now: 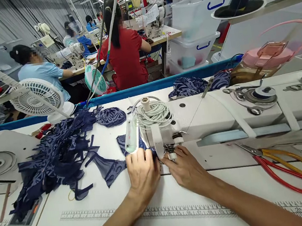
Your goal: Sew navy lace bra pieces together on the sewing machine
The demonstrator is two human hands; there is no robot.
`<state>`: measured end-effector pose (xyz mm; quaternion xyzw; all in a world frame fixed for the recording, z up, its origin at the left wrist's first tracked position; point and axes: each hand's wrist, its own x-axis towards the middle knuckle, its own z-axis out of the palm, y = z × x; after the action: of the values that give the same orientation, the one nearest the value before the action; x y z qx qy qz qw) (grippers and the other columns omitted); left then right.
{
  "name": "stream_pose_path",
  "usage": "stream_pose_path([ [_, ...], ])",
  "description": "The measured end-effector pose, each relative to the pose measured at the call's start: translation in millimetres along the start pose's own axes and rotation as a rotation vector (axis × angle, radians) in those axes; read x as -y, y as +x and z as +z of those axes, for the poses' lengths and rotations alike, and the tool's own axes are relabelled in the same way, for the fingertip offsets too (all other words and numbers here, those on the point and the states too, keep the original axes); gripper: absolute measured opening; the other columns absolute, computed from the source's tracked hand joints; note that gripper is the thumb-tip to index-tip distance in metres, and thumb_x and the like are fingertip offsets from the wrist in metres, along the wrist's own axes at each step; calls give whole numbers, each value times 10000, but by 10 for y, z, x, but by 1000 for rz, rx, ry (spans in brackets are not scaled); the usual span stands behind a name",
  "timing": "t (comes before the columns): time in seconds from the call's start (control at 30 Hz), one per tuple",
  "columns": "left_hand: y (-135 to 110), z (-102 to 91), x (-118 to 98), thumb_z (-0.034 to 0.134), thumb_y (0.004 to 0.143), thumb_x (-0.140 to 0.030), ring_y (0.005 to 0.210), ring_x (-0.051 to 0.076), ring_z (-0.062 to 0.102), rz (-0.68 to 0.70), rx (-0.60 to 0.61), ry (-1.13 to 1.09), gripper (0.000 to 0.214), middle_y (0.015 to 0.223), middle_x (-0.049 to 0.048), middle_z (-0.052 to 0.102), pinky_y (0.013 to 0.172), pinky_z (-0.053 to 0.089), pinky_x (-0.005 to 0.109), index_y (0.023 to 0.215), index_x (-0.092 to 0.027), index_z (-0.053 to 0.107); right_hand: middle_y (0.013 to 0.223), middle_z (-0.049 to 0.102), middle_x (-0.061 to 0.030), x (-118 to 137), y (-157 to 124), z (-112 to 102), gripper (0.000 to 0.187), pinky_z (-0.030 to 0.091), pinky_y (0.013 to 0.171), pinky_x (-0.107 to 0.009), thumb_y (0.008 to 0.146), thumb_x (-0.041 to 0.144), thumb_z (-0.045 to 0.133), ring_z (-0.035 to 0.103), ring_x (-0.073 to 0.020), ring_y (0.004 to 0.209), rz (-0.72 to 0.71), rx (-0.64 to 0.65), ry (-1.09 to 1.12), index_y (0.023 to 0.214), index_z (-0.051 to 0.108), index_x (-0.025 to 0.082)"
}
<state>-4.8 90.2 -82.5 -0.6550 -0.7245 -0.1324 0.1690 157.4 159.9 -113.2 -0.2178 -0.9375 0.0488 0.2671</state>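
Observation:
A white sewing machine (201, 115) stretches across the table, and both my hands are at its needle end. My left hand (144, 169) has its fingers bent and pressed together on a patterned navy fabric piece (121, 142), just left of the presser foot. My right hand (186, 167) is closed, with thumb and fingertips close to the needle area; whatever lies under them is hidden. Left of my hands, a sheer navy fabric piece (106, 169) joins a large heap of navy cut pieces (56, 155). A rounded navy piece (111, 116) lies behind.
Red-and-yellow-handled scissors (289, 169) lie at the right. A ruler strip (177, 211) runs along the front edge. A white fan (37, 96) stands back left, a pink-lidded bottle (266, 57) back right. Co-workers sit beyond, one in a red shirt (127, 57).

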Motion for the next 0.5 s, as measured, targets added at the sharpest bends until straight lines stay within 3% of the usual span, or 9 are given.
stream_pose_path([
  [0.13,96,18,118,512,767,-50,898,303,526,-15,-60,76,199,853,134,614,836,389,481,888,-152,632,813,618,-71,2,-13,4,324,390,892,-416,857,18,438,502,-217,809,11,1,-12,1019,677,165],
  [0.23,56,-110,259,491,797,-34,999,306,551,30,-206,120,196,922,147,645,959,378,528,867,-143,638,833,615,-74,4,-22,6,345,394,901,-422,847,11,451,504,-220,828,13,-7,-4,1063,674,163],
  [0.33,-117,-214,306,462,830,-21,1077,250,569,178,-176,-14,212,1055,105,658,1062,347,503,859,-165,615,819,607,-74,7,-23,6,324,400,897,-427,845,14,457,505,-225,838,28,6,6,1023,683,164],
  [0.4,-241,-213,296,489,837,-38,1085,228,579,228,-162,-129,193,1097,98,648,1070,361,488,922,-164,608,807,603,-74,8,-20,5,319,402,895,-429,845,14,453,506,-227,843,25,16,12,999,687,165],
  [0.5,-299,-117,282,560,839,-85,1045,230,591,209,-238,-160,210,1058,112,641,1036,405,482,1032,-155,605,825,608,-77,12,-19,9,330,399,908,-433,851,19,452,509,-228,859,18,15,14,1029,685,169],
])
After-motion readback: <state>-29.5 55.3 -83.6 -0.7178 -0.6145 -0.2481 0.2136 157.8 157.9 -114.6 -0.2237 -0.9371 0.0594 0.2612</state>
